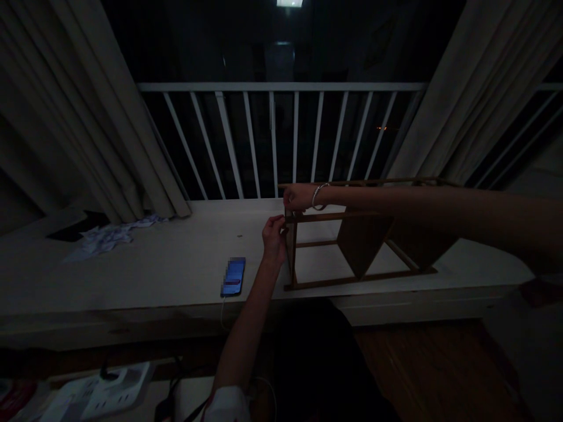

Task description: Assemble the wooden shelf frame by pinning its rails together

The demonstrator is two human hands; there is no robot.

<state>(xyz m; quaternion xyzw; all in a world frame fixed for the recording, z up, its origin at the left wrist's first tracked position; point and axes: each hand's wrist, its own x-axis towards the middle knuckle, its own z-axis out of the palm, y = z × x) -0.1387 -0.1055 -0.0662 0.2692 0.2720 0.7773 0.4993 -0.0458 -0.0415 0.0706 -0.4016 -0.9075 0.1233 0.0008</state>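
Note:
A brown wooden frame rack (360,246) with two slanted panels stands on the white window ledge (176,264). My left hand (274,234) pinches the frame's upper left corner, fingers closed on the post. My right hand (299,197), with a bracelet on the wrist, reaches across from the right. It grips the top rail at that same corner, just above the left hand.
A phone (233,276) with a lit blue screen lies on the ledge left of the frame, a cable running down from it. Crumpled paper (109,235) sits at the far left. Behind are a white railing (281,135) and curtains (79,117). A power strip (101,394) lies on the floor.

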